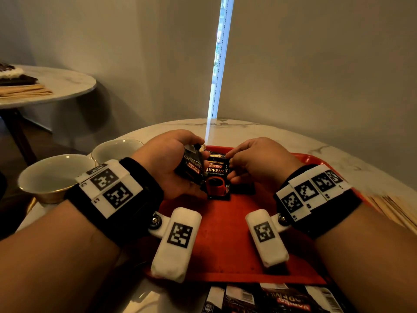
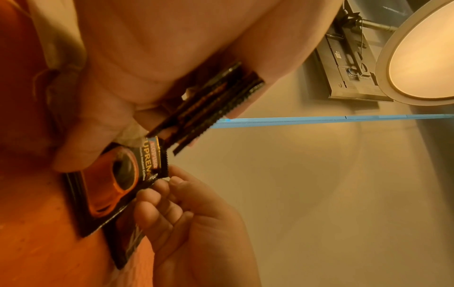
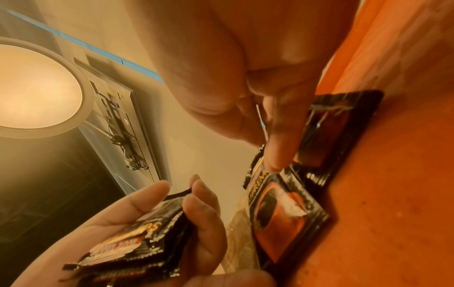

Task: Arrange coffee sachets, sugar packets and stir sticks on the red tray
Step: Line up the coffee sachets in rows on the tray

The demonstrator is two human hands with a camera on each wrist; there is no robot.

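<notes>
The red tray (image 1: 225,236) lies on the marble table in front of me. My left hand (image 1: 180,163) grips a small stack of black coffee sachets (image 1: 191,170), seen edge-on in the left wrist view (image 2: 216,104). My right hand (image 1: 229,164) pinches the top edge of one Kopiko coffee sachet (image 1: 217,179) between thumb and finger. That sachet (image 3: 282,213) rests on the tray, overlapping another sachet (image 3: 329,134) lying flat beneath it. No sugar packets are identifiable.
More coffee sachets (image 1: 277,299) lie on the table at the tray's near edge. Wooden stir sticks (image 1: 390,211) lie right of the tray. Two white cups (image 1: 52,177) (image 1: 115,150) stand to the left. A second round table (image 1: 56,86) is at far left.
</notes>
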